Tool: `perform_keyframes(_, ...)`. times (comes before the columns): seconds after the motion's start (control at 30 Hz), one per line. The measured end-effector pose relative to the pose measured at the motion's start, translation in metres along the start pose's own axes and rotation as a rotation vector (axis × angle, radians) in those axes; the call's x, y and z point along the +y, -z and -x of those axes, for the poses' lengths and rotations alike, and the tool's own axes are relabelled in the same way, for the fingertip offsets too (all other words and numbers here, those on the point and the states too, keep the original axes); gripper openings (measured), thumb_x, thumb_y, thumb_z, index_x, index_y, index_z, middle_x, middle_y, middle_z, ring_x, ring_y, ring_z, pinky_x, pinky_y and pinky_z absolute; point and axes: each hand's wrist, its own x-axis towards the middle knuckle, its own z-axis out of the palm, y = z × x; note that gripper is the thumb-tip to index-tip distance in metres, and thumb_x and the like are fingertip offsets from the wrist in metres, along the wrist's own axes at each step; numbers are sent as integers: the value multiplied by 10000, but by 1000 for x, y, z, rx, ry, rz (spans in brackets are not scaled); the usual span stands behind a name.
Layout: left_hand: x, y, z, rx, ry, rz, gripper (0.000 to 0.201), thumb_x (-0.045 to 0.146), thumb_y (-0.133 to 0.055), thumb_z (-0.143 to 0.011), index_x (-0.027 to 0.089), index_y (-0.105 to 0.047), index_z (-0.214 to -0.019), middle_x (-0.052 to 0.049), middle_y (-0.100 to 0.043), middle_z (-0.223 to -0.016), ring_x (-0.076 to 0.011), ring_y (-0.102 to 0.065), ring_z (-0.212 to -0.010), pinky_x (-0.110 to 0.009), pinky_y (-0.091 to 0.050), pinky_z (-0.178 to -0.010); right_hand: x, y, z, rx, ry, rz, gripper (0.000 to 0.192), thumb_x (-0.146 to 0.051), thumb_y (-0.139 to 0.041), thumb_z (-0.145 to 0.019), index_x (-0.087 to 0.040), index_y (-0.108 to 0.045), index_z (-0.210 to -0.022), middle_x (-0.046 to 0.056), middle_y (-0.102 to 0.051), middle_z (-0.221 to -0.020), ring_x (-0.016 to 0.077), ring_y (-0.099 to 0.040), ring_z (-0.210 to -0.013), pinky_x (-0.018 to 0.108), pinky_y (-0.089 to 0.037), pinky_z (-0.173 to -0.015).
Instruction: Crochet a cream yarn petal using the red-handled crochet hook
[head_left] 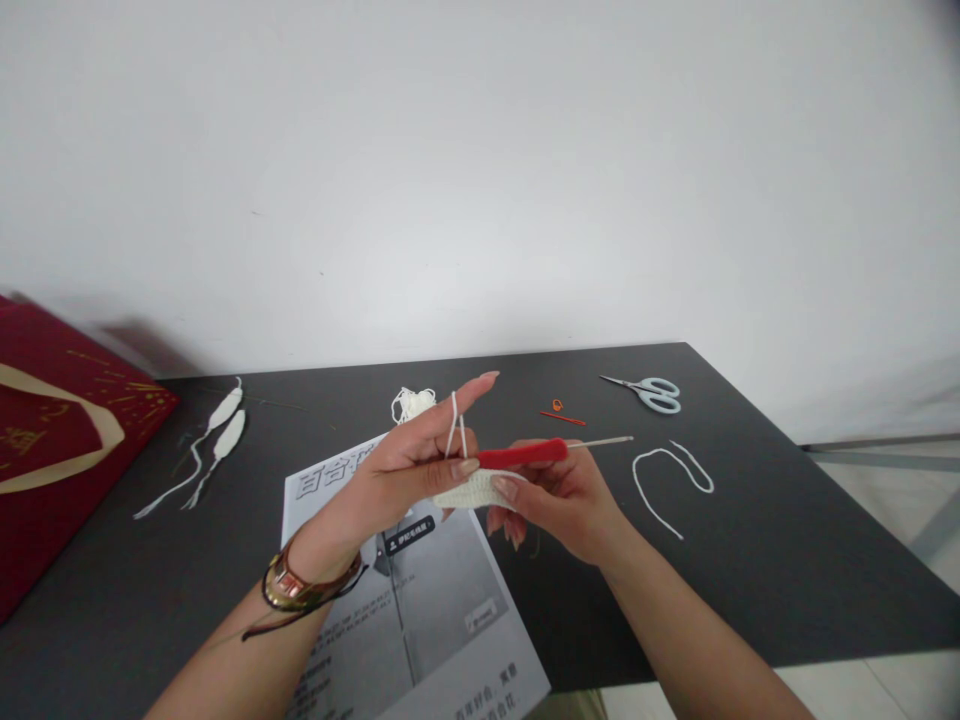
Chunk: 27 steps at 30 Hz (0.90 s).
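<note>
Dark table point(787, 560) against a plain white wall point(480, 150), scissors point(654, 392) far right, a printed sheet point(435, 600) under the wrists. Above it, the right hand point(559, 495) is closed round the red hook point(525, 455), lying level, long axis left to right, metal end pointing right. The left hand point(409, 465) pinches the cream swatch point(472, 490), yarn point(454, 425) looped over its raised forefinger.

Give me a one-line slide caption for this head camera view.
Left hand tensions white yarn while right hand holds a red-handled crochet hook at a small cream crocheted piece above a dark table.
</note>
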Motion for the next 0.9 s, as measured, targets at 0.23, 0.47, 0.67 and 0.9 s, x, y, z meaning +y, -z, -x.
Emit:
perform_keyframes(0.23, 0, -1, -1, -4, -3, 16, 645, 131, -530, -881, 336, -286, -1441, 10, -529, -733, -79, -476, -586, -195, -347, -522, 0, 0, 1, 1, 2, -8, 213, -334, -690, -768, -122, -694, -792, 14, -657, -559, 64, -530, -405, 169, -445, -397)
perform_keyframes(0.47, 1, -1, -2, -1, -7, -12, 640, 134, -536, -879, 352, -301, -1432, 17, -535, -734, -76, -465, -584, -192, -340, -519, -2, -1, 0, -3, 17, -12, 184, -317, -687, -774, -134, -689, -758, 9, -648, -553, 66, -537, -416, 165, -441, -401)
perform_keyframes(0.67, 2, -1, -1, -5, 6, 13, 653, 140, -533, -881, 349, -274, -1442, 15, -520, -742, -75, -470, -572, -203, -357, -525, 1, 1, 1, -19, 23, 6, 221, -345, -672, -788, -129, -699, -827, 19, -656, -571, 71, -528, -411, 183, -443, -408)
perform_keyframes(0.9, -1, 0, 0, 4, 9, 33, 647, 135, -540, -879, 367, -295, -1431, 13, -528, -767, -80, -484, -610, -214, -357, -558, 2, 2, 4, -31, 21, 5, 228, -342, -671, -791, -130, -700, -869, 25, -663, -591, 72, -532, -423, 186, -448, -423)
